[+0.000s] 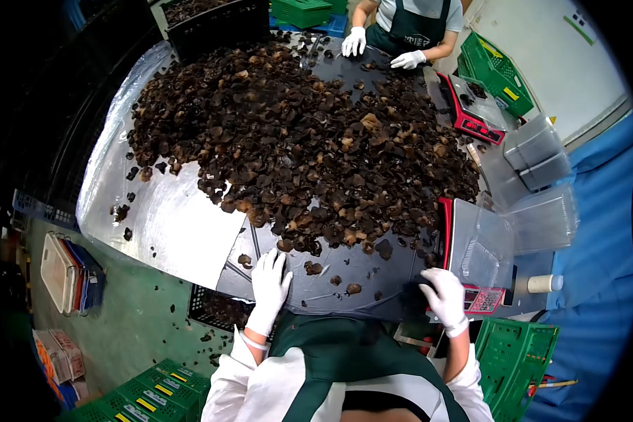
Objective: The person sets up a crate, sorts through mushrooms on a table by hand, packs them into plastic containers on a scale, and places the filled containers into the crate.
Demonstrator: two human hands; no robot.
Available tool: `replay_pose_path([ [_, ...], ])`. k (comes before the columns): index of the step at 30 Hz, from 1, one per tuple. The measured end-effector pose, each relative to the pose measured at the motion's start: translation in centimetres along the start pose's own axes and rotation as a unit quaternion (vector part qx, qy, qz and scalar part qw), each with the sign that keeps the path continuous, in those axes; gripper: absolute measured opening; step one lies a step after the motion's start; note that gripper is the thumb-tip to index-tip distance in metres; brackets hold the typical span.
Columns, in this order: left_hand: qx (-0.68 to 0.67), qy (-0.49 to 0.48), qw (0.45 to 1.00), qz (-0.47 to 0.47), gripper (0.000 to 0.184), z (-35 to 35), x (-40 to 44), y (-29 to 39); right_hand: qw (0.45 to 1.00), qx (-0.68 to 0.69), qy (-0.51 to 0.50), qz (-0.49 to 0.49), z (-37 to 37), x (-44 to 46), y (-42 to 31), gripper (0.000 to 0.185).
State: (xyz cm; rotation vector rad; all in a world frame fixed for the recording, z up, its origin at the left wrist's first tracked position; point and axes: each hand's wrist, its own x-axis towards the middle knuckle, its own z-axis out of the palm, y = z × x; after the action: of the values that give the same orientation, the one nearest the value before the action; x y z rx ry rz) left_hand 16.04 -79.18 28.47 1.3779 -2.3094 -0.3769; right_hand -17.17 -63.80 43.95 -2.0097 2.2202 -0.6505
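Note:
A large heap of dark brown wood ear mushrooms [316, 141] covers much of the table. My left hand [269, 285], in a white glove, rests at the front edge of the heap with its fingers stretched out, near a few loose pieces. Gloved as well, my right hand [445, 297] is beside the near red scale [484, 299], fingers apart and slightly bent; I see nothing held in it. A clear plastic box [487, 246] sits on this scale. Small loose mushroom pieces [353, 288] lie between my hands.
Across the table a co-worker's gloved hands [409, 60] are by the heap. A second red scale [471, 112] and stacked clear boxes [538, 151] stand at right. Green crates [155, 394] are on the floor, and a black crate [221, 309] is below the table edge.

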Motion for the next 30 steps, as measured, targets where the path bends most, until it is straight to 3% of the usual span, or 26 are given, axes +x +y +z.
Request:
replay_pose_path([
  [1,-0.007,0.034,0.999,0.024,0.041,-0.2,0.5,0.2,1.0,0.013,-0.006,-0.021,1.2,0.5,0.2,0.025],
  [3,-0.014,-0.017,0.999,0.044,0.025,-0.2,-0.1,-0.6,0.997,-0.001,-0.058,-0.047,2.4,2.5,-0.2,0.025],
  [4,-0.007,0.006,0.995,0.094,0.016,-1.0,-0.7,-0.9,0.996,0.01,-0.054,-0.071,3.1,3.5,-0.2,0.025],
  [6,-0.013,-0.058,0.995,0.082,0.014,-3.2,-3.2,-1.9,0.991,0.016,-0.054,-0.119,4.9,5.5,0.4,0.026],
  [9,0.03,-0.191,0.981,0.0,0.019,-7.2,-6.1,-3.8,0.986,0.116,-0.053,-0.112,7.9,9.3,0.1,0.033],
  [11,0.004,-0.168,0.985,-0.036,0.022,-8.1,-6.0,-4.6,0.987,0.113,-0.055,-0.102,10.2,12.3,-0.9,0.051],
  [13,-0.021,-0.067,0.996,-0.059,0.021,-8.1,-2.8,-2.9,0.986,0.053,-0.07,-0.142,12.7,15.6,-1.8,0.074],
  [15,-0.151,0.012,0.983,-0.105,0.023,-6.6,1.1,-1.1,0.979,-0.028,-0.118,-0.163,14.7,18.3,-3.4,0.09],
  [16,-0.119,0.075,0.988,-0.068,0.031,-4.3,2.3,-1.5,0.974,-0.069,-0.12,-0.18,15.8,19.0,-4.1,0.097],
  [19,-0.094,0.049,0.991,-0.084,0.063,-0.7,6.7,-0.9,0.954,-0.118,-0.181,-0.207,17.2,20.0,-6.6,0.103],
  [20,-0.095,0.056,0.992,-0.068,0.065,0.9,7.0,-0.9,0.948,-0.112,-0.194,-0.226,18.0,19.5,-6.7,0.105],
  [23,-0.116,0.057,0.99,-0.056,0.058,2.5,6.6,1.0,0.941,-0.098,-0.216,-0.243,18.6,17.2,-6.5,0.093],
  [25,-0.187,0.023,0.981,-0.051,0.053,2.1,4.9,2.0,0.943,-0.071,-0.172,-0.274,17.3,15.1,-5.7,0.068],
  [27,-0.173,0.018,0.984,0.036,0.048,1.8,3.0,3.0,0.951,-0.048,-0.121,-0.28,16.7,12.6,-4.5,0.053],
  [29,-0.146,-0.076,0.981,0.104,0.047,1.1,1.5,3.9,0.953,-0.064,-0.124,-0.268,15.5,10.1,-3.4,0.046],
  [30,-0.134,-0.079,0.975,0.159,0.046,1.1,1.2,4.3,0.953,-0.069,-0.132,-0.264,15.0,8.8,-2.8,0.046],
])
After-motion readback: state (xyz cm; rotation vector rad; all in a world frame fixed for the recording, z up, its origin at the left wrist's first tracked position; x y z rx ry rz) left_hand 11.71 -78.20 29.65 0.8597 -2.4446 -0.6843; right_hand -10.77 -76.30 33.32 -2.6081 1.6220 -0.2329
